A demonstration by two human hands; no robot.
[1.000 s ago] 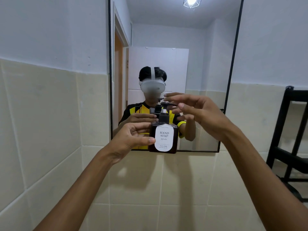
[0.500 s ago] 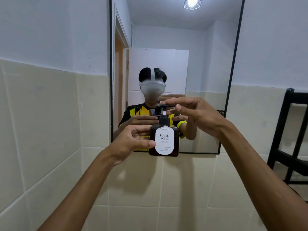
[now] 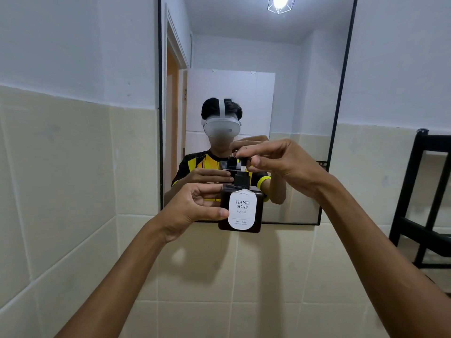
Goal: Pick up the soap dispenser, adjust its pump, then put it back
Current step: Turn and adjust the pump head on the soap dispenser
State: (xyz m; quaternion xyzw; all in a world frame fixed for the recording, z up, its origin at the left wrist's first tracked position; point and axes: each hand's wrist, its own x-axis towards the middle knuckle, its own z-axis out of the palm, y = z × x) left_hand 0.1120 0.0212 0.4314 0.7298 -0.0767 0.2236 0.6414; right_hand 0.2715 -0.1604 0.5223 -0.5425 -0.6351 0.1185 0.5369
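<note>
The soap dispenser [image 3: 241, 208] is a dark brown square bottle with a white "HAND SOAP" label, held up in the air in front of the mirror. My left hand [image 3: 195, 211] grips its left side, thumb on the front. My right hand [image 3: 275, 162] pinches the black pump head [image 3: 244, 160] from above and from the right. A short white stem shows between the pump head and the black collar. The pump's nozzle is mostly hidden by my right fingers.
A black-framed mirror [image 3: 338, 93] hangs on the wall and reflects a person in a headset and a yellow and black shirt. Cream tiles [image 3: 73, 191] cover the lower wall. A black rack [image 3: 419, 191] stands at the right edge.
My right hand's spread fingers have closed into a pinch on the pump head. The bottle stays in my left hand at nearly the same spot before the mirror.
</note>
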